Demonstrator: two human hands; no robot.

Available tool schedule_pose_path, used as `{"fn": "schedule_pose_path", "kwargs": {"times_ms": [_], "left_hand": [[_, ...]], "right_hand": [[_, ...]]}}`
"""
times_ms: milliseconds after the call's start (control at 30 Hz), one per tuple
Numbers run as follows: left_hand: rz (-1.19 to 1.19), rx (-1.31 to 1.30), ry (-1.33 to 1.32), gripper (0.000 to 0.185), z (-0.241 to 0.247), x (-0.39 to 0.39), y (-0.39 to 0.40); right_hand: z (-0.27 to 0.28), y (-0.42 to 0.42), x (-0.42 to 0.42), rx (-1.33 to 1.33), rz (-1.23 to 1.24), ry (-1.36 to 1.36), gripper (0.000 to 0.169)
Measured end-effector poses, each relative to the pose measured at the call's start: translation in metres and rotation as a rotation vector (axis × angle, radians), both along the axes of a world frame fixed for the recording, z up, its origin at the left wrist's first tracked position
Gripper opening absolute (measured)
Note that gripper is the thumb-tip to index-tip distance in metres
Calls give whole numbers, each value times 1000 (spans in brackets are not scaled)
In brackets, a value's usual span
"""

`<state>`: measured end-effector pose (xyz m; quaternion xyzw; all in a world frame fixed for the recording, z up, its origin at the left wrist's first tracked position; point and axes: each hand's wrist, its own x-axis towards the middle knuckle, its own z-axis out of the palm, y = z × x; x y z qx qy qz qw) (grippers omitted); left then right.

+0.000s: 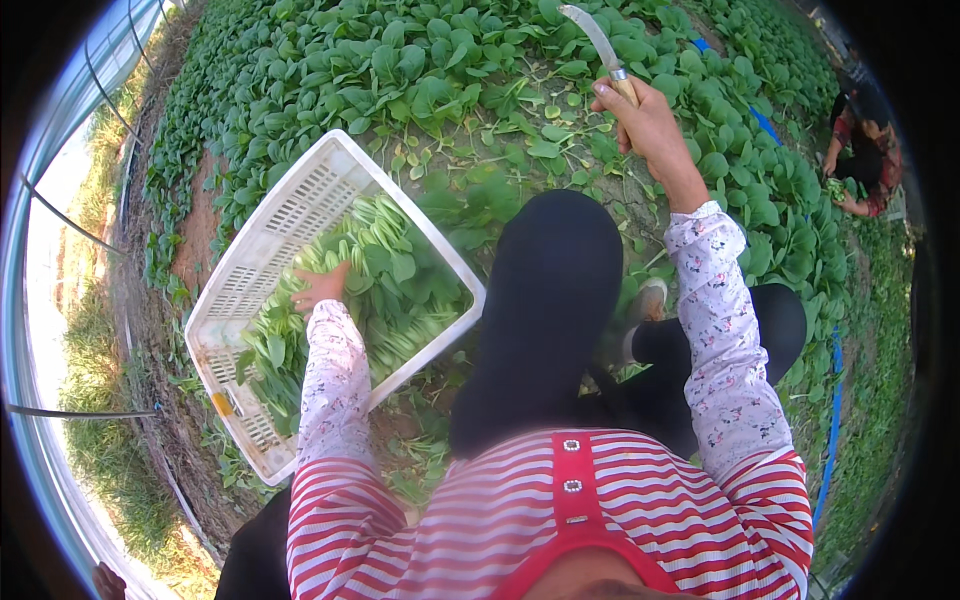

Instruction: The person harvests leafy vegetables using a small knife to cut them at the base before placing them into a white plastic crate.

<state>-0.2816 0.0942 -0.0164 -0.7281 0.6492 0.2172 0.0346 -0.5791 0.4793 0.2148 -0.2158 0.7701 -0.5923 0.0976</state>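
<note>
My left hand (321,288) reaches into a white plastic crate (442,229) and lies on the leafy greens (390,262) heaped inside it. Their pale stems point several ways, and whether the fingers grip any of them cannot be told. My right hand (646,124) is raised beyond my knee, closed around the wooden handle of a curved knife (595,37). The knife's blade points up and to the left, above the growing plants. Cut leaves (545,148) lie scattered on the soil between the crate and my right hand.
Dense rows of leafy green plants (397,60) grow ahead and to the right. A blue strip (834,420) runs along the right side. Another person (862,161) crouches at the far right, holding greens. Hoops and plastic sheeting (45,217) stand at the left.
</note>
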Motion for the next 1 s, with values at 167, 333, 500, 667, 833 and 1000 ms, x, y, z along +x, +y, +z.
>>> {"fn": "schedule_pose_path", "kwargs": {"times_ms": [167,333,500,667,833,1000], "left_hand": [[-272,-448,215,109,91,-54,12],[-975,-799,524,57,144,-196,31],[-1355,-316,352,36,95,-334,62],[-1339,-243,-16,19,4,-414,49],[-1490,-582,-272,20,-46,-429,23],[-1479,-640,-372,19,-60,-412,6]], "right_hand": [[-42,8,-53,251,-2,-102,30],[-131,-34,-113,386,-8,-229,40],[-243,-101,-146,449,173,-144,41],[-290,-155,-155,438,374,-221,41],[-320,-185,-177,428,432,-222,39],[-350,-201,-176,498,466,-274,36]]}}
